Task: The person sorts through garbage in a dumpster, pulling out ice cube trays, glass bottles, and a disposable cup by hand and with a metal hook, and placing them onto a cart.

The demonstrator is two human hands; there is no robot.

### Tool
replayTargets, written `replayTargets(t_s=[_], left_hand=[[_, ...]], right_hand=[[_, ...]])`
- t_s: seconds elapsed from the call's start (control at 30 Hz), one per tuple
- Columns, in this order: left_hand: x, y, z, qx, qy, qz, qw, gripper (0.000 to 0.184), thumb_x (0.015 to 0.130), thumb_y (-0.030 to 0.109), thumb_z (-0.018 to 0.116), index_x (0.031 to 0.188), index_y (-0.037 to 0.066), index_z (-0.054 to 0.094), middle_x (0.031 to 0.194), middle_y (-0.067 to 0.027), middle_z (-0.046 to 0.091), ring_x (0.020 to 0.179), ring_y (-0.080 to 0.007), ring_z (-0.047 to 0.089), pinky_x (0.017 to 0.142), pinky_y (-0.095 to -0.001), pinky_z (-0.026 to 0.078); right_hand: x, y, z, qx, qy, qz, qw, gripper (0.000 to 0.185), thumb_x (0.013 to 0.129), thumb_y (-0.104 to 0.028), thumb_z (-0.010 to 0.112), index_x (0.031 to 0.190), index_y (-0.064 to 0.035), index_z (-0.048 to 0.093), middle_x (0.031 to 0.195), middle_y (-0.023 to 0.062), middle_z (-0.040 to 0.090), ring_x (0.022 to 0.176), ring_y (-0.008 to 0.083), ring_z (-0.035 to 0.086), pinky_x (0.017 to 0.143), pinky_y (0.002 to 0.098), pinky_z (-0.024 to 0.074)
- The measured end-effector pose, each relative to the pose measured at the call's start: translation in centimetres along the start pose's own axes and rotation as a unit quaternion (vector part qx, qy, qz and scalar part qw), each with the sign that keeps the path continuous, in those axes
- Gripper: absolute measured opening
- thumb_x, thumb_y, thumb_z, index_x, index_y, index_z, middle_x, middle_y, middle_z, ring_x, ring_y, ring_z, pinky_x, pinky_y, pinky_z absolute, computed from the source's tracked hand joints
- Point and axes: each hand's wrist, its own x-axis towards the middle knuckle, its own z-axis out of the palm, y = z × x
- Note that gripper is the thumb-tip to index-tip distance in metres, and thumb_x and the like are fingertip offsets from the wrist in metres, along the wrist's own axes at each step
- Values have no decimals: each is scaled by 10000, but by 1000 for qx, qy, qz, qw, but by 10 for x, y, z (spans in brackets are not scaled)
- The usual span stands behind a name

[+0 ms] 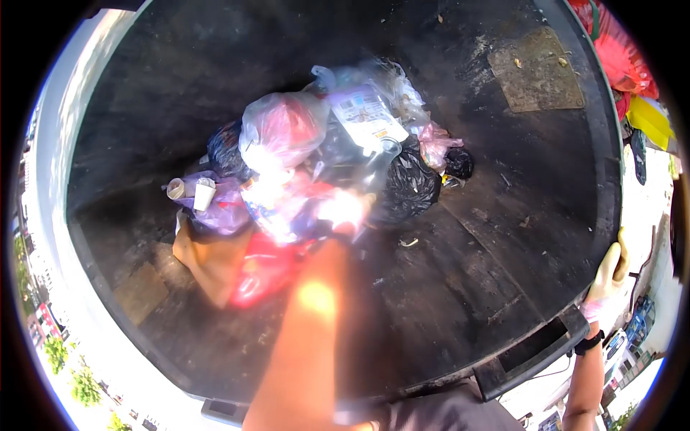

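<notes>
My left hand (345,212) reaches down into a large dark bin (460,287), among bagged rubbish. Glare and motion smear its fingers, so their grip cannot be made out. Close to it are a red plastic bag (269,269), a shiny clear plastic bag, and a blurred clear plastic container (381,161). A black bag (413,179) lies just to the right. My right hand (605,280), in a pale glove, is at the bin's right rim, fingers stretched out along its outer side. Nothing shows in that hand.
A clear bag with pinkish contents (284,129), a purple bag with cups (223,205), a brown sheet-like piece (208,258) and a printed white packet (366,115) are heaped together. A handle (532,359) juts from the near rim. Red bags (625,61) are outside, upper right.
</notes>
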Motion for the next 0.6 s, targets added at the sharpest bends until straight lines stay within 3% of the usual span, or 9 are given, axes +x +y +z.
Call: replayTargets(t_s=[0.07,0.1,0.23,0.3,0.37,0.47,0.6], left_hand=[[-19,31,-33,-20,16,-40,999,505,936,468,734,1214,46,741,1240,-264,742,1179,-436,703,1019,-487,541],[-19,31,-36,-63,61,-49,995,420,934,373,752,1201,50,717,1138,-233,744,1108,-430,706,963,-509,545],[-58,36,-109,90,236,203,946,441,894,236,790,1264,44,647,974,-152,663,935,-363,674,828,-485,538],[-73,41,-147,177,283,265,905,480,854,206,806,1286,34,691,949,-116,678,882,-319,667,802,-447,538],[-99,56,-187,225,315,313,867,480,829,170,795,1281,36,707,945,-93,684,877,-301,671,794,-431,541],[-161,89,-232,291,375,342,811,605,761,120,808,1348,32,692,990,-84,694,924,-293,680,906,-428,555],[-225,124,-260,298,421,362,776,618,725,126,857,1323,42,725,1058,-77,701,1013,-295,677,1010,-442,542]], right_hand=[[-2,-7,2,5,1,-21,1000,350,1152,-204,547,1448,-45,647,1489,83,643,1385,198,564,1225,322,364],[-1,-6,2,12,1,-37,999,336,1152,-188,544,1433,-39,654,1470,91,650,1373,200,566,1213,330,375],[4,16,8,86,17,-85,993,279,1112,-69,580,1369,-9,672,1400,103,676,1309,219,607,1179,354,413],[6,15,11,90,35,-142,985,281,1105,-54,583,1366,-3,672,1391,106,682,1301,220,621,1173,348,426],[6,10,13,134,45,-118,983,278,1074,-21,609,1341,22,675,1373,116,691,1293,218,636,1167,338,439],[8,12,15,164,63,-133,975,268,1055,-7,619,1314,24,682,1352,120,696,1287,221,642,1148,334,459],[9,3,12,150,94,-164,970,233,994,-12,661,1216,2,730,1206,146,719,1127,272,679,1048,368,502]])
